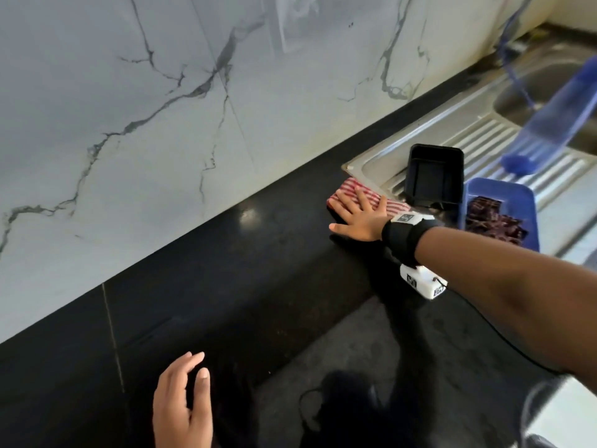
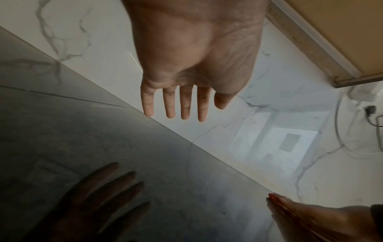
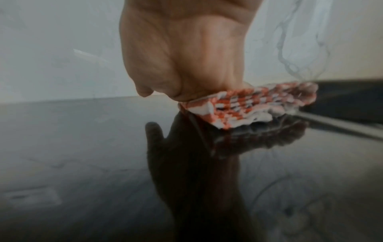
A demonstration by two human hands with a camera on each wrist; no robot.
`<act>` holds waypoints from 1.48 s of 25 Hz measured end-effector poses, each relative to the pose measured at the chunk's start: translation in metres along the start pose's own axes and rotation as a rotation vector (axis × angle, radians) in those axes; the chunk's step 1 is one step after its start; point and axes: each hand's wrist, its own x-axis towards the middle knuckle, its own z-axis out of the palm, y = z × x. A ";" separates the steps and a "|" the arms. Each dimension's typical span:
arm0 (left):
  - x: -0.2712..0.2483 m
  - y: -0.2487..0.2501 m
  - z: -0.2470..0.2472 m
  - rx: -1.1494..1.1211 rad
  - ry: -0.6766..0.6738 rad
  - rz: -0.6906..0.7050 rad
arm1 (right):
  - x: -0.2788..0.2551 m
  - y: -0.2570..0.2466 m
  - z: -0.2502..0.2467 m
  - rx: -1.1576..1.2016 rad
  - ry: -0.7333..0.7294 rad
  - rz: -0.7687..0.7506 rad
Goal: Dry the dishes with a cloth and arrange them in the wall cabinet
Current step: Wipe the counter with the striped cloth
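A right hand point(image 1: 361, 218) lies flat, fingers point(image 1: 363, 198) spread, on a folded red-striped cloth point(image 1: 371, 197) at the edge of the steel draining board point(image 1: 484, 130). Soft, light and limp, the cloth looks best gathered by a folded edge. The left hand point(image 1: 182, 402) hovers empty, fingers relaxed, over the glossy black worktop point(image 1: 226, 302) below a marble-patterned wall point(image 1: 161, 92).

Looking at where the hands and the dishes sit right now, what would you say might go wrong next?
1. The right hand lies flat on the folded red-and-white striped cloth, not gripping it; on the glossy black countertop the cloth may slide rather than lift.
2. The black rectangular plastic container stands close beside the cloth on the steel drainboard; a hasty pull might knock it.
3. The left hand hovers idle, steadying nothing.
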 end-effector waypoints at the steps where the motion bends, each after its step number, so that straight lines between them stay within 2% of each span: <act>1: 0.000 0.007 0.003 -0.008 -0.010 0.020 | -0.021 0.000 0.013 0.005 -0.011 0.006; 3: 0.001 0.023 0.010 -0.029 -0.021 0.057 | -0.067 -0.002 0.040 -0.017 -0.042 -0.029; 6: -0.002 0.044 0.023 -0.041 -0.022 0.098 | -0.154 -0.011 0.086 -0.177 -0.035 -0.278; 9: -0.011 0.074 0.043 -0.047 -0.036 0.127 | -0.242 -0.004 0.139 -0.307 0.119 -0.509; 12: -0.023 0.100 0.065 -0.048 -0.063 0.173 | -0.297 0.045 0.155 -0.375 0.004 -0.526; 15: -0.038 0.116 0.086 -0.027 -0.085 0.225 | -0.296 0.108 0.168 -0.619 -0.042 -0.451; 16: -0.045 0.121 0.093 -0.022 -0.091 0.229 | -0.291 0.129 0.160 -0.589 -0.059 -0.416; 18: -0.057 0.127 0.105 -0.022 -0.095 0.235 | -0.286 0.152 0.134 -0.409 0.043 -0.352; 21: -0.072 0.137 0.121 -0.028 -0.137 0.235 | -0.287 0.155 0.124 0.015 0.180 -0.280; 26: -0.087 0.153 0.144 0.105 -0.287 0.326 | -0.269 0.144 0.107 0.247 0.286 -0.092; 29: -0.094 0.167 0.156 0.181 -0.347 0.370 | -0.262 0.138 0.088 0.188 0.315 -0.181; 32: -0.098 0.195 0.165 0.190 -0.466 0.330 | -0.271 0.137 0.077 0.303 0.310 -0.366; 35: -0.102 0.220 0.174 0.143 -0.570 0.385 | -0.288 0.134 0.064 0.431 0.432 -0.538; 37: -0.102 0.231 0.181 0.116 -0.582 0.443 | -0.300 0.130 0.055 0.439 0.546 -0.658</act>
